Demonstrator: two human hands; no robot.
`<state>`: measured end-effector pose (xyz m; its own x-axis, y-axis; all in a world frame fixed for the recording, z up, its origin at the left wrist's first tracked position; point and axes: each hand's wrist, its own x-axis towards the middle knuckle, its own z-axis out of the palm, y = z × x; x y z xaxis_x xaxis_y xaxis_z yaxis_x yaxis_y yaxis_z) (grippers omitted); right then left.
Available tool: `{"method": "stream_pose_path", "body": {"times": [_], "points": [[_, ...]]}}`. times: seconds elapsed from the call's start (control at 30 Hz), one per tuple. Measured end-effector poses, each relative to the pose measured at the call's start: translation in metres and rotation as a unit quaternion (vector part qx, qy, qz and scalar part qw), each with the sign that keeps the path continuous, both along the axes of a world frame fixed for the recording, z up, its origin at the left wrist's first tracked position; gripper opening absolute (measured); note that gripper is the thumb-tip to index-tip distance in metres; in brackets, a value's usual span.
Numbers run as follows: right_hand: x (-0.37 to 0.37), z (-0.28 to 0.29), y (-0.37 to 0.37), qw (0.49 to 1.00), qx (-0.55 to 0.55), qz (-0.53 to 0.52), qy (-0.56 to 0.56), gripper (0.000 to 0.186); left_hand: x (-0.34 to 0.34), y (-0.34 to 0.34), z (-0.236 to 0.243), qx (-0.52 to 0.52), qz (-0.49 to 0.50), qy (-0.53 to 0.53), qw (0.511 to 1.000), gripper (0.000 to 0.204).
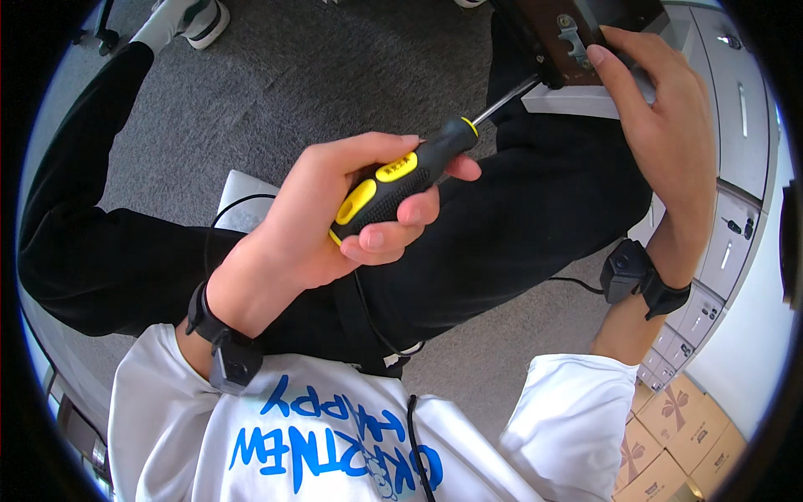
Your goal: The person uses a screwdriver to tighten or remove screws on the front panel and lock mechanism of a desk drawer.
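The person sits with knees apart above a grey carpet [268,109], and the left hand [351,201] is wrapped around the black and yellow handle of a screwdriver [435,155]. That hand is turned palm up, with the thumb laid along the handle and the fingers curled and clamped on it from below. The shaft slants up and to the right, its tip at the lower left corner of a dark brown piece [590,71]; whether it sits in a screw cannot be told. The brown piece is at the upper right, just beyond the right thigh, above a white panel [577,102], and carries a metal catch [572,40] on its face. The right hand [665,109] reaches to the brown piece from the right, thumb and forefinger tips a little apart beside the catch; its other fingers are mostly hidden, so how firmly it grips cannot be told. A black device is strapped to each wrist, with thin black cables nearby. The person wears black trousers [519,217] and a white shirt [184,418] with blue lettering. Grey drawers [740,117] with keys line the right side, above brown cartons [682,410].
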<state>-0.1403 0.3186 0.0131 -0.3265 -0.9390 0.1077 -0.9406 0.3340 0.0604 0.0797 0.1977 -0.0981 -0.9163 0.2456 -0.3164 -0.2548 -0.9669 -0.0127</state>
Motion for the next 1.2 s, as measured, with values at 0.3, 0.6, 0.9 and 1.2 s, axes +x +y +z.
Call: {"method": "stream_pose_path", "body": {"times": [0.3, 0.6, 0.9, 1.2], "points": [[0.005, 0.003, 0.004, 1.0, -0.004, -0.006, 0.008, 0.028, 0.008, -0.002, 0.004, -0.205, -0.011, -0.036, 0.978, 0.048], [0.001, -0.004, 0.001, 0.999, -0.013, 0.012, 0.027, 0.03, 0.006, 0.001, -0.003, -0.221, -0.015, -0.034, 0.975, 0.047], [0.0, -0.004, 0.002, 0.999, -0.018, 0.016, 0.031, 0.028, -0.001, 0.008, 0.001, -0.218, -0.01, -0.045, 0.975, 0.045], [0.007, -0.004, 0.002, 1.0, -0.013, -0.008, 0.017, 0.027, 0.008, 0.008, 0.004, -0.242, -0.015, -0.016, 0.97, 0.046]]}}
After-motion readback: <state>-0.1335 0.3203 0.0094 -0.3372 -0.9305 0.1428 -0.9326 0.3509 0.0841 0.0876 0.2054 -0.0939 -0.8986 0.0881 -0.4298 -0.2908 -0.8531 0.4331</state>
